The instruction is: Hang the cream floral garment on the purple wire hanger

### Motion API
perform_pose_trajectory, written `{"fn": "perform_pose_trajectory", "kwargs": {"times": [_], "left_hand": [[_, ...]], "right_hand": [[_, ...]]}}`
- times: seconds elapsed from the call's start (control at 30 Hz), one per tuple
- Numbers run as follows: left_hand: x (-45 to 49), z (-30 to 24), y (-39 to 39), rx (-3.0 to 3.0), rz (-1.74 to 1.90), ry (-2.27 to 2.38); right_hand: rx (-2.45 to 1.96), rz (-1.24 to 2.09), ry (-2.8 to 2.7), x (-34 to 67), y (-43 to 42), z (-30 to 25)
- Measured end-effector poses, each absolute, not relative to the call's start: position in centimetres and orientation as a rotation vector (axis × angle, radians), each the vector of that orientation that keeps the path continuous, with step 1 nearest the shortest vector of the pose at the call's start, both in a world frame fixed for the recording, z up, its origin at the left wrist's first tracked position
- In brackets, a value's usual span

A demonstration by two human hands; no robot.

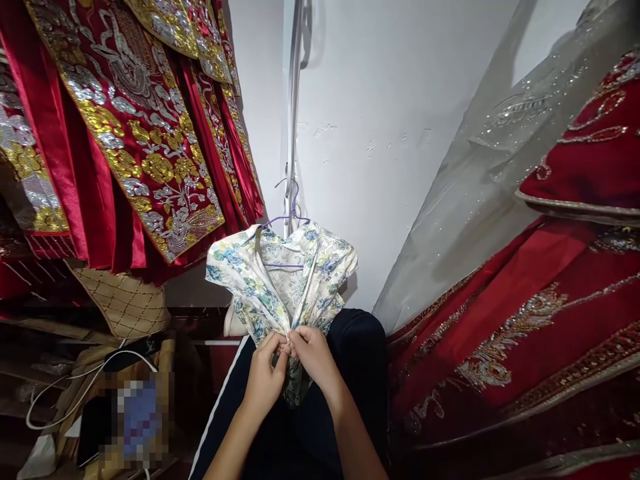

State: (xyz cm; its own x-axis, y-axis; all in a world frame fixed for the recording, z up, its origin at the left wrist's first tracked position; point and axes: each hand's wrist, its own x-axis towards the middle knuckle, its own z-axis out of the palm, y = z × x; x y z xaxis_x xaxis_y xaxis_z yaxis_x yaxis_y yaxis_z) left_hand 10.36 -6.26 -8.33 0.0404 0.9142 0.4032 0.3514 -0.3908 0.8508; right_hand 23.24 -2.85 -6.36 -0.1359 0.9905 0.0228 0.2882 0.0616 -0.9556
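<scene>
A small white garment with a blue-green flower print [280, 280] hangs on a purple wire hanger [290, 213] in front of a white wall. My left hand [265, 377] and my right hand [315, 357] meet at the garment's lower front, fingers pinched together on the fabric edges. Both hands are closed on the cloth, thumbs touching near the middle seam. The lower part of the garment drops behind my hands, onto my dark trousers [355, 347].
Red garments with gold and silver embroidery [140, 133] hang at the upper left. More red embroidered cloth [525, 333] and grey sequinned fabric [490, 173] fill the right. A woven bag [120, 300], white cable [75, 380] and clutter lie at the lower left.
</scene>
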Motion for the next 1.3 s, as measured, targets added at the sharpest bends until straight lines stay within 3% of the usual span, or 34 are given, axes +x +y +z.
{"fn": "perform_pose_trajectory", "kwargs": {"times": [0.27, 0.6, 0.83, 1.0, 1.1, 1.3], "left_hand": [[10.5, -8.4, -5.7, 1.788, 1.317, 1.287], [11.7, -9.4, -5.3, 1.617, 1.353, 1.090], [10.5, -10.3, -3.5, 1.560, 1.205, 1.075], [8.4, -10.4, -2.0, 1.616, 1.095, 1.016], [7.5, -7.5, -0.7, 1.680, 1.157, 1.020], [7.8, 5.2, 1.9, 1.855, 1.698, 0.880]], "right_hand": [[-1.371, 0.999, -1.661, 23.8, -3.0, -6.0], [-1.177, 1.367, -1.249, 24.6, -2.6, -5.5], [-0.975, 1.196, -1.156, 23.6, 5.2, 4.3], [-0.757, 0.973, -1.216, 22.2, 4.6, 8.5], [-0.751, 0.977, -1.305, 21.9, 2.8, 8.0], [-0.777, 0.871, -1.414, 22.5, 2.0, 8.8]]}}
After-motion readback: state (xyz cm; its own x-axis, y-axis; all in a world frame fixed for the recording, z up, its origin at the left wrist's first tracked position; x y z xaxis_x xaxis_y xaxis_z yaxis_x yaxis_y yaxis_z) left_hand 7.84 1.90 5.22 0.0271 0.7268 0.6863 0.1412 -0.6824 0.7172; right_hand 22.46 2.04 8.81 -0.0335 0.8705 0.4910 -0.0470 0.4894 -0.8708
